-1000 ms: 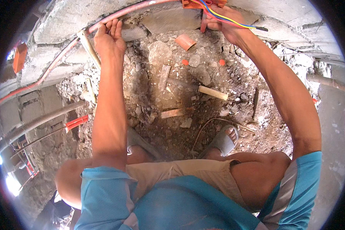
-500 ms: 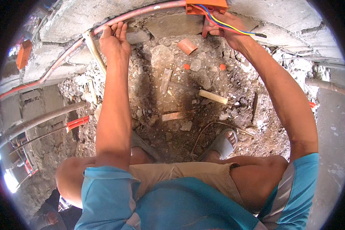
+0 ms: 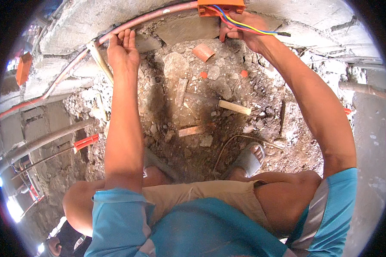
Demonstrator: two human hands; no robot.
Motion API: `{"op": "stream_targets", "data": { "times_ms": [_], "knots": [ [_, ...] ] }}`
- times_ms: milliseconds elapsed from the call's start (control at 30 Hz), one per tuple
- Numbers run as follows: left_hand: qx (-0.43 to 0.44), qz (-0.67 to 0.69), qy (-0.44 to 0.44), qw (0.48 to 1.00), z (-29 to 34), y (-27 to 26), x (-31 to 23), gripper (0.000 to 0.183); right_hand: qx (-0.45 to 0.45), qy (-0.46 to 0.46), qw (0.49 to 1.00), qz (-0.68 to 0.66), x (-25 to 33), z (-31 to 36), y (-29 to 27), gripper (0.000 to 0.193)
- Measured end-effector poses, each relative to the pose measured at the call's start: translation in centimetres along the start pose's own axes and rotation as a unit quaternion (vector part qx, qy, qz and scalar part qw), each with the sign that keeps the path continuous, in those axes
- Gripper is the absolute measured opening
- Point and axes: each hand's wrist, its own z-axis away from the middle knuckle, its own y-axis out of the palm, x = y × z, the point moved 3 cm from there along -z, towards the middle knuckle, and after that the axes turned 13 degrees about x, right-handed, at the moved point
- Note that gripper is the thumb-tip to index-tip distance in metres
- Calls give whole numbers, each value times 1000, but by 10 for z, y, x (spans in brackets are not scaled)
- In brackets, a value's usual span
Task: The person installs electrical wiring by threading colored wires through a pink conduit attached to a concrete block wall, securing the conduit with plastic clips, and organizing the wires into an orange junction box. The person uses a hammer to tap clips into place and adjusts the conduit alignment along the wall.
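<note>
Along the wall runs a pinkish-orange conduit pipe [image 3: 156, 15] that meets an orange electrical box [image 3: 221, 8] at the top. My left hand [image 3: 123, 50] is raised under the pipe, palm toward me, with its fingertips closed up against it; the thumb's grip is partly hidden. At the box's lower edge, my right hand [image 3: 251, 32] closes its fingers, some of them behind the wires. Blue, yellow and red wires [image 3: 248, 29] come out of the box and cross over that hand, their ends wrapped in black. A short orange piece [image 3: 222, 32] hangs below the box beside my fingertips.
A pale stick [image 3: 101, 62] leans under the pipe near my left wrist. On the rubble floor lie a broken tile piece [image 3: 203, 52], a wooden offcut [image 3: 235, 107] and orange caps [image 3: 244, 73]. Another orange box [image 3: 24, 68] is at far left. Another person's hand [image 3: 54, 246] shows at lower left.
The whole view has shifted slightly, so the pipe, box and floor pieces appear a little further left. Both hands keep their places at the pipe and the box.
</note>
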Motion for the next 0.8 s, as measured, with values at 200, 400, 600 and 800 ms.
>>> {"op": "stream_targets", "data": {
  "times_ms": [200,400,600,800],
  "knots": [
    [-29,15,-9,999,-3,-1,5,26,-19,12,999,30,7,3,9,26],
    [-33,16,-18,999,-1,2,4,26,-35,0,999,20,5,3,7,28],
    [-37,43,-25,998,2,1,2,27,-82,-3,997,13,10,8,18,27],
    [-31,29,-33,999,5,6,3,29,-41,1,999,33,10,7,10,27]
  ]
}}
